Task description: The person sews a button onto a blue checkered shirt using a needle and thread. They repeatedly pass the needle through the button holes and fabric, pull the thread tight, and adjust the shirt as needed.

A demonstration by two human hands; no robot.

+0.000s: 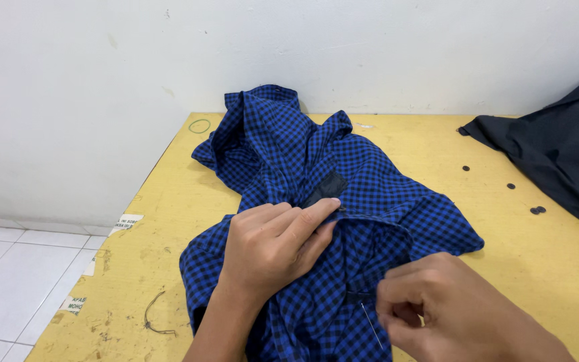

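- Fingers [400,305] of the right hand [457,315] are pinched closed on a thin sewing needle [372,323], whose shaft slants down and to the left over the cloth; I cannot make out any thread on it.
- Needle and left hand [273,251] are close together, so a quick push or a slip could, in my judgement, prick the left wrist or a fingertip.
- Left hand lies flat with its fingers [313,214] stretched out and pressing down on the blue-and-black checked shirt [343,174], not gripping it; the forefinger tip rests just beside a dark rectangular patch [326,188].
- Shirt is bunched in the middle of the yellow tabletop [437,147], its collar end towards the white wall [102,80]. With so many folds, the needle might catch a layer underneath and stitch two layers together; if the left hand eases off, the cloth could shift.
- Small dark buttons [510,186] lie loose on the tabletop to the right, well apart from the hands; a tug on the shirt or a sweeping sleeve could knock them off.
- Dark garment [557,147] sits at the right edge, a green rubber band [200,126] near the far left corner and a bit of dark thread [155,318] by the near left edge, none touching the shirt.
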